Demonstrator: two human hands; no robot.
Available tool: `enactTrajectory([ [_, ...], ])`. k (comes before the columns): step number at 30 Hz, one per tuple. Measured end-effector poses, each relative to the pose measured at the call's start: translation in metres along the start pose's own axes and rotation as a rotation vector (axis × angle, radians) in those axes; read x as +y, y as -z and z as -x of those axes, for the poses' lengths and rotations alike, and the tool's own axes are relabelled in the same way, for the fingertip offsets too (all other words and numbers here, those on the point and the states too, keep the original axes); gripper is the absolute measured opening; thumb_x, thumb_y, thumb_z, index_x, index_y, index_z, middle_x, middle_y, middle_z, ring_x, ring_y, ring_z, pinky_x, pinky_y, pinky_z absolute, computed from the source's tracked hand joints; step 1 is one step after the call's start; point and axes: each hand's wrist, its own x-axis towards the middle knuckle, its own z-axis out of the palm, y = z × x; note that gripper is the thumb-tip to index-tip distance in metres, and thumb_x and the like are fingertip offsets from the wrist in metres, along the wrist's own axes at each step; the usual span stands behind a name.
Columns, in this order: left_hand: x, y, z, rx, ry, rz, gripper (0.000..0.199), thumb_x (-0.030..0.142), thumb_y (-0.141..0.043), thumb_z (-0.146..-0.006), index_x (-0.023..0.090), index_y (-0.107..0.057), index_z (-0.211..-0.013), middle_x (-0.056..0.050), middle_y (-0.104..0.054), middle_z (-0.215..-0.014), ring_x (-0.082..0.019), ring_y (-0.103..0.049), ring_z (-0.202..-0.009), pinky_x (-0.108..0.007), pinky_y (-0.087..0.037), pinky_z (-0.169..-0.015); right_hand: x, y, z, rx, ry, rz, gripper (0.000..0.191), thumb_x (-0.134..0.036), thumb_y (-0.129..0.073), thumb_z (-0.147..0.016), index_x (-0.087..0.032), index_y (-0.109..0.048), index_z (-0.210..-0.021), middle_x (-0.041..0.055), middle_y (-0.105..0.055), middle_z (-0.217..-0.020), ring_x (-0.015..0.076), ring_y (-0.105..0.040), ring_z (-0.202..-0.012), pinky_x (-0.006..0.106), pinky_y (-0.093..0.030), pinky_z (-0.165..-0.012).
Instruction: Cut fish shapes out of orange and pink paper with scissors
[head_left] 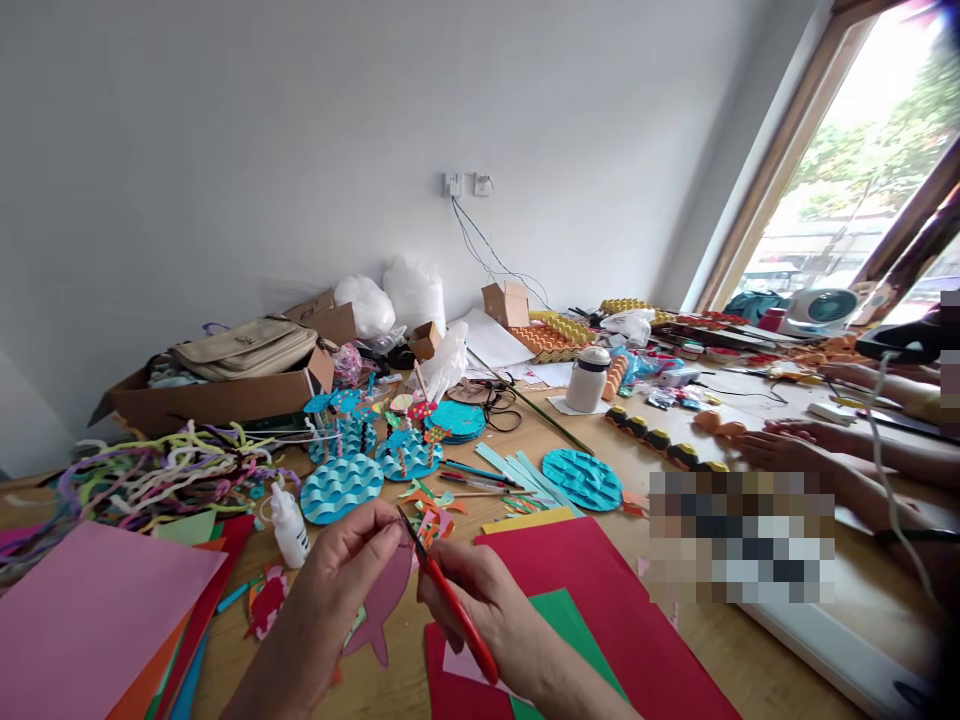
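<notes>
My left hand (pixel 346 565) pinches the upper end of a pink paper cut-out (pixel 384 602), whose forked tail hangs down over the table. Red-handled scissors (pixel 459 606) are gripped in my right hand (pixel 487 590). Their blades point up and left, touching or very near the paper by my left fingertips. To the left of my left hand stands a white glue bottle (pixel 288 525). A red sheet (pixel 555 570) with a green sheet (pixel 571 630) on it lies under and beside my right hand. Orange and green paper scraps (pixel 431 510) are scattered just beyond the blades.
Coloured paper (pixel 97 610) and a heap of pipe cleaners (pixel 187 475) lie at the left. Blue wavy discs (pixel 342 490) and a white jar (pixel 587 380) stand farther back. A cardboard box (pixel 217 402) holds a beige bag. Another person's hands (pixel 787 450) rest on the table at the right.
</notes>
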Motion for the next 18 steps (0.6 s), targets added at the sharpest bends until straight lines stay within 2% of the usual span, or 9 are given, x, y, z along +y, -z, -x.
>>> enactTrajectory([
  [18,-0.0016,-0.0028,0.0013,0.033,-0.016,-0.066,0.020,0.038,-0.060,-0.072,0.021,-0.062,-0.063,0.005,-0.050,-0.058,-0.012,-0.041,-0.058,-0.020,-0.036,-0.056,0.0078,0.0006,0.0009,0.016,-0.006,-0.018,0.024,-0.025,-0.050,-0.084,-0.019,-0.040,-0.063,-0.0069,-0.033,-0.054,0.0079,-0.027,-0.049,0.022,-0.019,-0.043],
])
